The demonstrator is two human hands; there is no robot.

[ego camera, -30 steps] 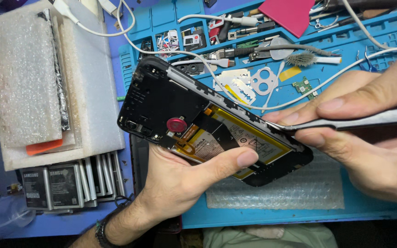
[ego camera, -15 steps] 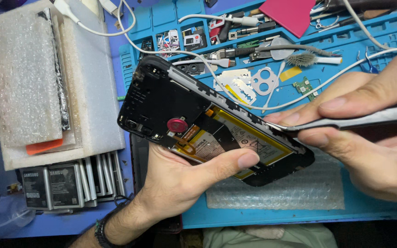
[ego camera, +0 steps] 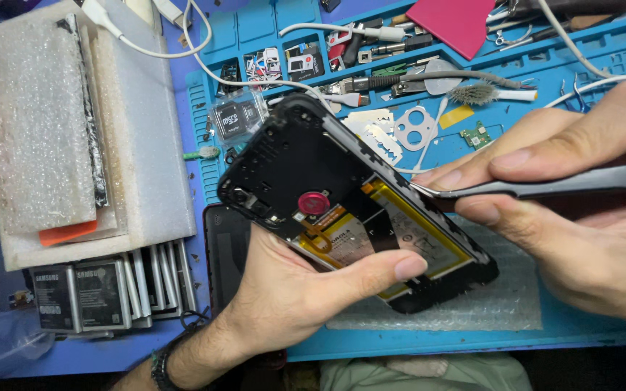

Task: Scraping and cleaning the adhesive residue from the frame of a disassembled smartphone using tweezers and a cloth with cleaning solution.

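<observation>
Firmly, the left hand (ego camera: pixel 291 297) cradles an opened black smartphone with its back cover off (ego camera: pixel 349 210), thumb clamped across the yellow-edged battery (ego camera: pixel 407 242). Just right of that grip, the right hand (ego camera: pixel 581 217) pinches slim grey metal tweezers (ego camera: pixel 545 186), their tip touching the phone's upper edge. Beneath lies a blue repair mat (ego camera: pixel 269 22).

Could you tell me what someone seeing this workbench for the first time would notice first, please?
The opened phone at centre, back cover off, showing a yellow-edged battery and a red round part. The left hand holds it tilted from below, while the right hand pinches tweezers whose tip meets the phone's upper edge. Behind lies a blue mat cluttered with small tools, and foam blocks stand at left.
</observation>
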